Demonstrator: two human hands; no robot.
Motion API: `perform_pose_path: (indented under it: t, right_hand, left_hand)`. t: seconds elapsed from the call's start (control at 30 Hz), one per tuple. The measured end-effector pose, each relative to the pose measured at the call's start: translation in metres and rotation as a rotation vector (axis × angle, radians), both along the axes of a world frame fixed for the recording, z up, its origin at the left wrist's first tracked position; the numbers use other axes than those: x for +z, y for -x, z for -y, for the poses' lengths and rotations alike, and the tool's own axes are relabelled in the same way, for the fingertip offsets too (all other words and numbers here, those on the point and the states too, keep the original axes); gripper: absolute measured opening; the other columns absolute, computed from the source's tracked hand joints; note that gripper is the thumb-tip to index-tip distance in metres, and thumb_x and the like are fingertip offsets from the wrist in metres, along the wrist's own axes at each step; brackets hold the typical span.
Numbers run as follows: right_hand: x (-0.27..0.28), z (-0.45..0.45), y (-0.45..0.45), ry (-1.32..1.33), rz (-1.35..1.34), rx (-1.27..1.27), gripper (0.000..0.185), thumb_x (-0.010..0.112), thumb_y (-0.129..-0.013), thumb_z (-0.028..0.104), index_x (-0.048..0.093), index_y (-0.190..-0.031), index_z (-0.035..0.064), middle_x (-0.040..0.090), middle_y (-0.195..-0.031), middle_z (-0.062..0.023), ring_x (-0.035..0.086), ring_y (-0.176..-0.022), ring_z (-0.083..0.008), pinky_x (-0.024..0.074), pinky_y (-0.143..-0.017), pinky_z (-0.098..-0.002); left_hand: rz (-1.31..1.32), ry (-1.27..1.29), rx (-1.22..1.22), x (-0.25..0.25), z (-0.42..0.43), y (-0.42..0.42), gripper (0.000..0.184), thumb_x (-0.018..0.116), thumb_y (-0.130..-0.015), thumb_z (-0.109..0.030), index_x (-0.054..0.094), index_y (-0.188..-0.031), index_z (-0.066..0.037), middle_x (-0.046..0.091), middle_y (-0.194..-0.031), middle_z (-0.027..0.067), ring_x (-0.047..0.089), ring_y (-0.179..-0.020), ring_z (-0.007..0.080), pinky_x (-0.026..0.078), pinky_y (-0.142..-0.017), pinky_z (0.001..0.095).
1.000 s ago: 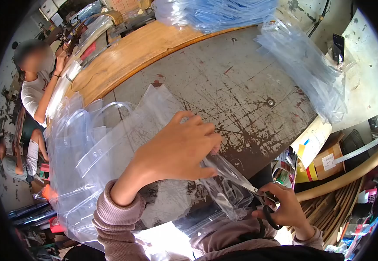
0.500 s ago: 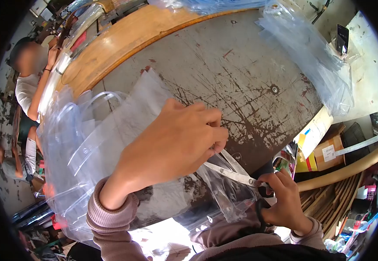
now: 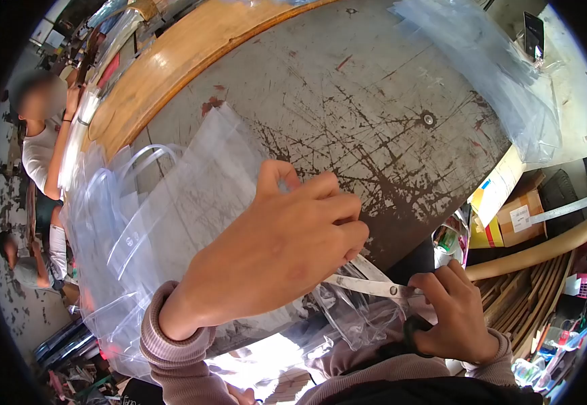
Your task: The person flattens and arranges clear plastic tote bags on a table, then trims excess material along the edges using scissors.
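My right hand (image 3: pixel 452 310) is closed round the dark-handled scissors (image 3: pixel 372 286). Their metal blades point left, partly apart, and the tips pass out of sight beneath my left hand (image 3: pixel 280 250). The left one is palm down at the table's near edge, its fingers curled over clear plastic film (image 3: pixel 358 320). Crumpled film hangs below the blades, over my lap. To the left of that hand lies a pile of clear plastic bags (image 3: pixel 114 223) with loop handles, and a flat translucent sheet (image 3: pixel 202 162) spreads beside my left wrist and fingers.
The scratched grey table (image 3: pixel 388 115) has a wooden board (image 3: pixel 179 61) along its far left side. More plastic sheets (image 3: pixel 482 74) hang over the right edge. A cardboard box (image 3: pixel 524 216) and stacked slats (image 3: pixel 530 290) stand at right. A co-worker (image 3: pixel 43 145) sits at far left.
My left hand has moved slightly right and down, covering more of the blades. The scissors and my right hand sit slightly lower and to the right. The view has shifted a little.
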State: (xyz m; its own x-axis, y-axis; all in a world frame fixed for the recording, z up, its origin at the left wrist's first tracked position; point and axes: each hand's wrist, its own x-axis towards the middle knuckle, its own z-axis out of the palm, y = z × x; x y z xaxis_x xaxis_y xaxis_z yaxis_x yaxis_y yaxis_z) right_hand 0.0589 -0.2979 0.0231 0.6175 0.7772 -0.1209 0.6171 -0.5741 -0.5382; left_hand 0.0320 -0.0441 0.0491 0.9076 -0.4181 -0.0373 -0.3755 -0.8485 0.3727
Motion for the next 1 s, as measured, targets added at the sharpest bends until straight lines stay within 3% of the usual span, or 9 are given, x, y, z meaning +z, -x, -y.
perform_pose_path:
  t: [1.0]
  right_hand:
    - [-0.009, -0.003, 0.009, -0.064, 0.078, -0.042, 0.051, 0.074, -0.045, 0.016, 0.059, -0.094, 0.0103, 0.041, -0.069, -0.0068, 0.045, -0.066, -0.0245, 0.0408, -0.049, -0.0365]
  left_hand:
    - [0.000, 0.037, -0.030, -0.008, 0.005, -0.002, 0.006, 0.064, -0.077, -0.017, 0.059, -0.079, -0.015, 0.048, -0.077, -0.0033, 0.046, -0.080, 0.0151, 0.026, -0.077, 0.0382]
